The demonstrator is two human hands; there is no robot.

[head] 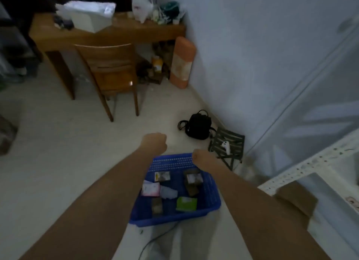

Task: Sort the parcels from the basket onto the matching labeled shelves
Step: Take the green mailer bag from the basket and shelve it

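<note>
Nearest the camera, two bare forearms reach forward over a blue plastic basket (pixel 212 201) that sits on the pale floor. Inside it lie several small parcels: a green box (pixel 186 203), a dark brown packet (pixel 157 205), a pink-and-white pack (pixel 150 189), a white pouch (pixel 168 192), a dark box with a pale label (pixel 162 176) and a brown box topped with white (pixel 193 180). All look small and light. The boxes should be stiff enough to pinch across their short sides, while the white pouch looks soft and would better be lifted by an edge or scooped flat.

The right hand (pixel 201 158) hangs over the basket's far rim, the left hand (pixel 154 143) just beyond its far left corner. Both fists are curled and seen from the back; neither appears to hold anything.

To the right stands a white perforated metal shelf frame (pixel 303 168), its labels unreadable here. Farther off are a small folding stool (pixel 227 145), a black bag (pixel 198 126), a wooden chair (pixel 110 73) and a cluttered tabletop (pixel 116 33).
</note>
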